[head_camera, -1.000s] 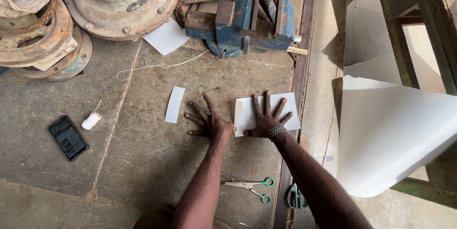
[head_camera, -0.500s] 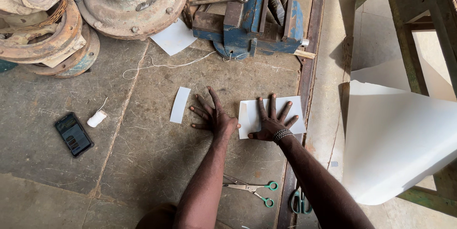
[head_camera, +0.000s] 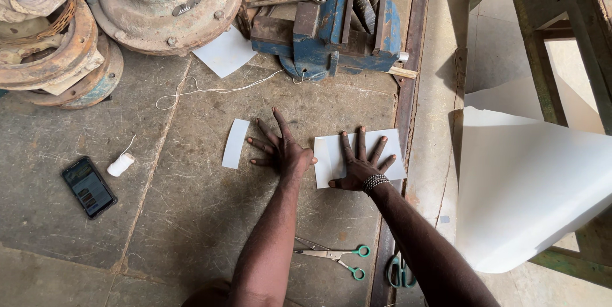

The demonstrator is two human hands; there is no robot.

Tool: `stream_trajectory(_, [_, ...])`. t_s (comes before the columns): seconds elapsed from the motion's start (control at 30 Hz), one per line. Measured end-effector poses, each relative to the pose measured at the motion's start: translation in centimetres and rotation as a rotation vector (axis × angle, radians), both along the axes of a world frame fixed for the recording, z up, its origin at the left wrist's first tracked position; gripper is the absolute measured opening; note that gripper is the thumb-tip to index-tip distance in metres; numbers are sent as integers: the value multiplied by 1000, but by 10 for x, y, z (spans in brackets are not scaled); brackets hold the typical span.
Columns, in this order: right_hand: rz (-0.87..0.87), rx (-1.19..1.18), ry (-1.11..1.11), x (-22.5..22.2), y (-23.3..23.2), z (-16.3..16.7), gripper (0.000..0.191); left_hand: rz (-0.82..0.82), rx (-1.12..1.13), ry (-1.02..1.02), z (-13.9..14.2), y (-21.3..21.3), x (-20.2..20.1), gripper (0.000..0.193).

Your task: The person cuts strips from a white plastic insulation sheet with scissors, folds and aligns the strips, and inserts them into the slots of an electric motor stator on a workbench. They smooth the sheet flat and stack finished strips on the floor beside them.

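Note:
My left hand lies flat on the worn metal workbench, fingers spread, holding nothing. It rests between a small white paper strip on its left and a white paper sheet on its right. My right hand, with a beaded band at the wrist, presses palm down on that sheet with fingers fanned out. Both forearms reach up from the bottom of the view.
A blue bench vise stands beyond the hands, with rusty round machine parts at the back left. A phone and thread spool lie left. Green-handled scissors lie near me. A large white sheet curls off the right edge.
The view has shifted slightly, so everything sits a little lower and further right in frame. Both hands stay spread flat in the same places on the bench and the sheet.

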State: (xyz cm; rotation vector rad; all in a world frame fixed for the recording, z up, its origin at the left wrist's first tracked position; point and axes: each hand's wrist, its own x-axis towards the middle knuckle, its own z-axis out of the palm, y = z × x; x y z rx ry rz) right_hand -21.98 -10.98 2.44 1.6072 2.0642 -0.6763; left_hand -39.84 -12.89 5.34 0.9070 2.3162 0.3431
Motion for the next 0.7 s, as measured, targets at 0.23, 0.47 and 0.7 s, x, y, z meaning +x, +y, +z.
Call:
stream_trajectory(0.23, [-2, -29, -11, -1, 0, 1, 151, -17, 11, -22, -2, 9, -2, 158])
stream_trajectory(0.47, [-30, -16, -44, -4, -3, 10, 152, -1, 42, -18, -2, 11, -2, 156])
stream_trajectory(0.7, [-20, -9, -65, -7, -7, 14, 146, 7, -5, -22, 1, 14, -1, 158])
